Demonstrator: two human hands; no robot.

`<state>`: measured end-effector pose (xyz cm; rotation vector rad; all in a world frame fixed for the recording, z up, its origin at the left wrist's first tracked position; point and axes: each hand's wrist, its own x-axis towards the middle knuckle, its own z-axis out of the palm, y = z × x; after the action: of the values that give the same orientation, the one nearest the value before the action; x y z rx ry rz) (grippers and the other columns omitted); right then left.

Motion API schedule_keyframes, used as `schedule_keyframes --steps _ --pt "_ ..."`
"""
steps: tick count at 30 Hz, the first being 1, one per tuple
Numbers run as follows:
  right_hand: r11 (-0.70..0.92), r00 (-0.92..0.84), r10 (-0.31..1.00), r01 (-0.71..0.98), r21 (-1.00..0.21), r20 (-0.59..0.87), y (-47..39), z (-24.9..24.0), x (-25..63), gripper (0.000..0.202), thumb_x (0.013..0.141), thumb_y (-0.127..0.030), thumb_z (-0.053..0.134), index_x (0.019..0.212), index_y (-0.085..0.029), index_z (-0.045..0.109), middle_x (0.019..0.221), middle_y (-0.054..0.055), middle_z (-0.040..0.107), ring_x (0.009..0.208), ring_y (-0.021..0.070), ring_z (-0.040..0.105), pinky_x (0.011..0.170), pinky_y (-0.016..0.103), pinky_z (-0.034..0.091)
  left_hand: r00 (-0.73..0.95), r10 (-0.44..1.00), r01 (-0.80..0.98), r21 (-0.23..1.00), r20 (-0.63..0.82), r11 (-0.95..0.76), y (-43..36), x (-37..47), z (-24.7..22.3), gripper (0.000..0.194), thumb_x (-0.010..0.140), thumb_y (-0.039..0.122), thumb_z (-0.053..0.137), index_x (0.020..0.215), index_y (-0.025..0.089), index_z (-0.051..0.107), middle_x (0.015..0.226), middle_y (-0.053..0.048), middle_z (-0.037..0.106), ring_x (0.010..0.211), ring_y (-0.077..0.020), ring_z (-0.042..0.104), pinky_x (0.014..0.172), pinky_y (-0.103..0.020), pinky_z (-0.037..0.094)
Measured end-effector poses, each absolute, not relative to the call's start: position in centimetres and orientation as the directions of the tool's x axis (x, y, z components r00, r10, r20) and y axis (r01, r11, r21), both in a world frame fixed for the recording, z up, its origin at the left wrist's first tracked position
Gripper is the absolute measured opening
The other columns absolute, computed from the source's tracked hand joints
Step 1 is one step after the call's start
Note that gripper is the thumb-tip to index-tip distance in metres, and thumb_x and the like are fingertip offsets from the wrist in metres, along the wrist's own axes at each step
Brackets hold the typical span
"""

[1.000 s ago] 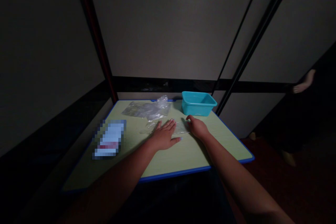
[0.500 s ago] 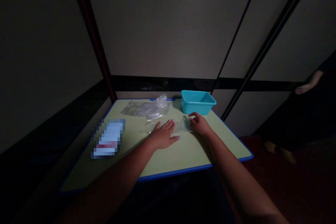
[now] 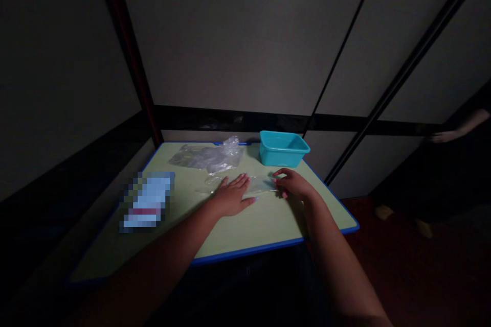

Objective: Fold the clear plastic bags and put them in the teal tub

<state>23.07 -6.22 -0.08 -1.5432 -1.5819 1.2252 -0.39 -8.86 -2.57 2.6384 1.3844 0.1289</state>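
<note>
My left hand [image 3: 232, 198] lies flat on a clear plastic bag [image 3: 262, 184], palm down and with its fingers spread. At the bag's right end, my right hand [image 3: 291, 184] has its fingers curled, the fingertips closed at the bag's edge. The exact pinch is hard to see in the dim light. The bag is stretched out across the table between the two hands, partly hidden under the left one. Just behind it is a larger, crumpled clear plastic bag [image 3: 209, 157].
A turquoise plastic basin [image 3: 284, 150] stands at the table's back right corner. On the left lies a blurred-out light blue item [image 3: 148, 199]. The pale table [image 3: 245, 237] has a blue edge and stands against panelled walls. Another person's hand [image 3: 445, 136] shows at far right.
The view has shifted slightly, so the table sits further left. My right hand has turned a little, its fingers lower at the bag's edge. My left hand stays flat on the bag.
</note>
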Motion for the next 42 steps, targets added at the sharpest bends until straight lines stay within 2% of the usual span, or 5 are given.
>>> schedule_keyframes --steps 12,27,35,38,42 --pt "-0.088 -0.385 0.901 0.286 -0.954 -0.199 -6.3 -0.1 23.7 0.048 0.06 -0.014 0.07 0.102 -0.019 0.047 0.059 -0.007 0.059 0.038 0.0096 0.055 0.037 0.018 0.042 0.565 0.825 0.818 0.146 -0.02 -0.557 -8.9 -0.4 -2.5 0.07 0.089 0.059 0.02 0.145 0.018 0.014 0.151 -0.006 0.008 0.139 -0.0225 0.009 0.108 -0.053 0.01" --pt "-0.064 -0.384 0.907 0.28 -0.958 -0.173 -5.7 -0.7 24.2 0.028 0.061 -0.012 0.06 0.087 -0.015 0.052 0.049 -0.005 0.058 0.044 0.0116 0.057 0.045 0.021 0.044 0.573 0.819 0.811 0.164 -0.03 -0.561 -8.8 -0.5 -2.4 0.07 0.089 0.061 0.02 0.146 0.02 0.013 0.151 -0.006 0.007 0.139 -0.0216 0.008 0.108 -0.052 0.01" --pt "0.022 -0.395 0.9 0.463 -0.886 -0.184 -5.9 -0.7 24.1 0.024 0.065 -0.014 0.056 0.088 -0.016 0.051 0.049 -0.006 0.055 0.041 0.0109 0.052 0.044 0.021 0.039 0.578 0.815 0.808 0.166 -0.038 -0.565 -8.9 -0.5 -2.3 0.069 0.089 0.062 0.02 0.145 0.024 0.013 0.152 -0.006 0.007 0.139 -0.0233 0.006 0.107 -0.055 0.01" --pt "0.154 -0.341 0.937 0.6 -0.785 -0.077 -5.7 -0.7 24.1 0.019 0.07 -0.021 0.057 0.088 -0.016 0.054 0.05 -0.006 0.052 0.042 0.0106 0.049 0.044 0.021 0.036 0.589 0.807 0.8 0.171 -0.034 -0.576 -8.9 -0.5 -2.2 0.063 0.089 0.061 0.021 0.144 0.031 0.015 0.152 -0.006 0.006 0.139 -0.0243 0.006 0.105 -0.057 0.01" --pt "0.319 -0.211 0.945 0.763 -0.562 0.25 -5.5 -0.7 23.9 0.026 0.083 -0.037 0.047 0.088 -0.015 0.059 0.069 0.004 0.061 0.059 0.0149 0.053 0.056 0.027 0.042 0.592 0.805 0.796 0.191 -0.041 -0.575 -8.9 -0.6 -2.1 0.058 0.089 0.062 0.021 0.142 0.039 0.018 0.152 -0.005 0.005 0.139 -0.0239 0.005 0.104 -0.059 0.01"
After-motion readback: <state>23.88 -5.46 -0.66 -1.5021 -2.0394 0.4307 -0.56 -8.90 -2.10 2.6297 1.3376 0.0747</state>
